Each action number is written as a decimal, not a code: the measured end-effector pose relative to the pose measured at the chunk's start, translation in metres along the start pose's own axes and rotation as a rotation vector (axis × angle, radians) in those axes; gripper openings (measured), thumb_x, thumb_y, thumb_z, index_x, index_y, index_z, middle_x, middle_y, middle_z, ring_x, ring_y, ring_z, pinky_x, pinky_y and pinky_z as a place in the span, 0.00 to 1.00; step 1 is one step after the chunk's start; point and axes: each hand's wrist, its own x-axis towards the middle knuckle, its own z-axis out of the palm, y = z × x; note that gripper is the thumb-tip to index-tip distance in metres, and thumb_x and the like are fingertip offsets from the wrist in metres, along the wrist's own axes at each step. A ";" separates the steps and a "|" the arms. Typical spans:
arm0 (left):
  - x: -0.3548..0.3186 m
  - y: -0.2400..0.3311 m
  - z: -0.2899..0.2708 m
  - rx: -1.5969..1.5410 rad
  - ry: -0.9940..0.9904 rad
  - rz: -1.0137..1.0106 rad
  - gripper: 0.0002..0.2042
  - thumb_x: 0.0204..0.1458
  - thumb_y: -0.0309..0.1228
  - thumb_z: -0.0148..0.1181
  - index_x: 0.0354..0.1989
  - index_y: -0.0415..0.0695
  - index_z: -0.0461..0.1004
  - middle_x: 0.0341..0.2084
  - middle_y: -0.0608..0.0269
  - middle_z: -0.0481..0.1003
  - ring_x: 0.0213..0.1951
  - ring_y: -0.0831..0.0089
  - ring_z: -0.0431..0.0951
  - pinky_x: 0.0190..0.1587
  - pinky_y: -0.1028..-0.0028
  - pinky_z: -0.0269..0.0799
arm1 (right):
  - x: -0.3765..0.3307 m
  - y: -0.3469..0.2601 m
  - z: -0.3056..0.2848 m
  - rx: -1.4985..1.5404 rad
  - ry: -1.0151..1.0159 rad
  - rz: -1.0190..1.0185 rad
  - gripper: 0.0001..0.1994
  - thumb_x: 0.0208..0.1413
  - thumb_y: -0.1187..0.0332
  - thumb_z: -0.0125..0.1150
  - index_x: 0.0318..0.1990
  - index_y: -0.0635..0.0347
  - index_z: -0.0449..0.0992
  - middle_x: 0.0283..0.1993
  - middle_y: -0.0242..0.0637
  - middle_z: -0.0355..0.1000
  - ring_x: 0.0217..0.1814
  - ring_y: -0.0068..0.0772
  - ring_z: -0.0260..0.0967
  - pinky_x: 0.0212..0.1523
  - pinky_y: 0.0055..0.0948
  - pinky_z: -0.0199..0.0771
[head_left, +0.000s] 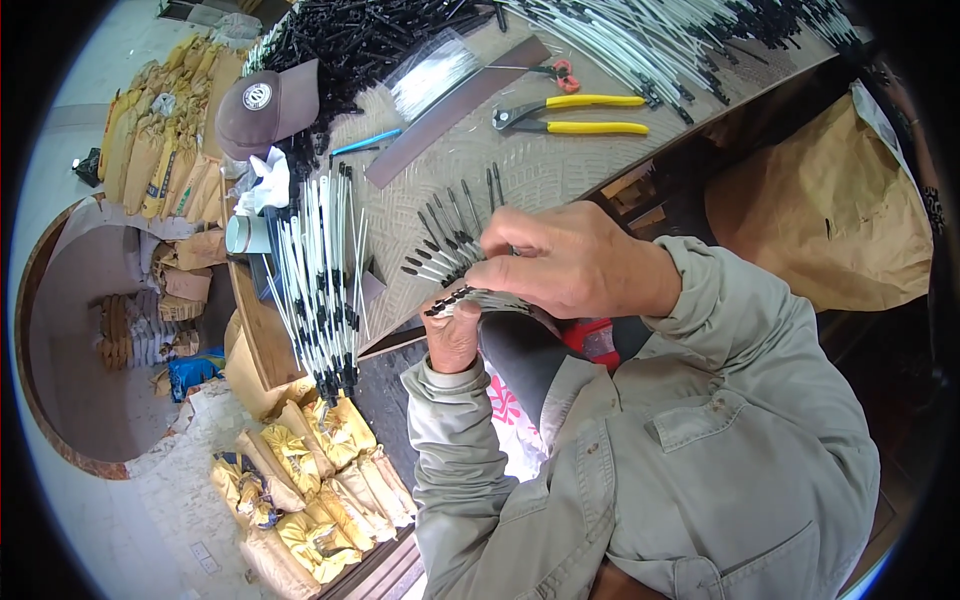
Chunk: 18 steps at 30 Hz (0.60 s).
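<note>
A fanned bunch of thin white rods with black ends [440, 258] spreads out over the near edge of the table. My left hand [455, 338] grips the bunch from below, its thumb along a row of black ends. From the right, my right hand [580, 265] reaches over the same rods with thumb and fingers closed together at the bunch. Whether a single rod is between those fingertips is hidden. On the left part of the table, next to the fan, lies a stack of similar white rods with black parts [318, 270].
Yellow-handled pincers [598, 128], a long flat dark strip [455, 115], a blue pen [368, 142] and a cap [268, 108] lie on the table. Behind are a heap of black parts [350, 45] and more white rods [610, 50]. Paper-wrapped bundles [365, 490] sit at lower left.
</note>
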 end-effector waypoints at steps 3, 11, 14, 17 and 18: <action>0.001 -0.001 0.000 -0.012 -0.008 -0.010 0.25 0.47 0.48 0.62 0.38 0.34 0.75 0.29 0.66 0.74 0.32 0.79 0.69 0.36 0.76 0.66 | -0.001 -0.003 -0.001 -0.041 0.002 -0.005 0.08 0.42 0.73 0.60 0.34 0.59 0.74 0.29 0.33 0.65 0.21 0.26 0.67 0.19 0.21 0.66; -0.002 -0.003 -0.002 0.003 0.012 -0.063 0.27 0.46 0.51 0.62 0.38 0.33 0.75 0.28 0.65 0.75 0.31 0.78 0.71 0.35 0.76 0.67 | 0.001 -0.011 -0.005 -0.137 -0.027 -0.019 0.09 0.42 0.71 0.60 0.34 0.59 0.74 0.28 0.32 0.64 0.21 0.23 0.66 0.18 0.19 0.65; -0.001 -0.003 -0.002 0.015 0.022 -0.080 0.28 0.46 0.52 0.61 0.38 0.33 0.75 0.28 0.64 0.75 0.31 0.78 0.71 0.35 0.76 0.67 | 0.000 -0.010 -0.006 -0.122 -0.027 -0.026 0.09 0.42 0.71 0.60 0.34 0.59 0.74 0.28 0.32 0.64 0.21 0.23 0.66 0.18 0.19 0.65; 0.001 0.002 0.004 0.057 0.034 0.024 0.28 0.46 0.52 0.60 0.38 0.33 0.75 0.28 0.64 0.75 0.31 0.78 0.71 0.36 0.76 0.68 | 0.000 -0.007 -0.006 -0.055 -0.023 -0.005 0.09 0.42 0.72 0.60 0.34 0.59 0.74 0.29 0.33 0.64 0.21 0.24 0.66 0.19 0.19 0.65; 0.001 0.002 0.003 0.091 0.041 -0.008 0.29 0.46 0.53 0.60 0.38 0.33 0.75 0.28 0.64 0.75 0.31 0.78 0.71 0.36 0.76 0.67 | 0.001 -0.007 -0.006 -0.070 -0.020 -0.016 0.09 0.42 0.72 0.60 0.34 0.59 0.74 0.29 0.33 0.64 0.21 0.25 0.66 0.19 0.20 0.65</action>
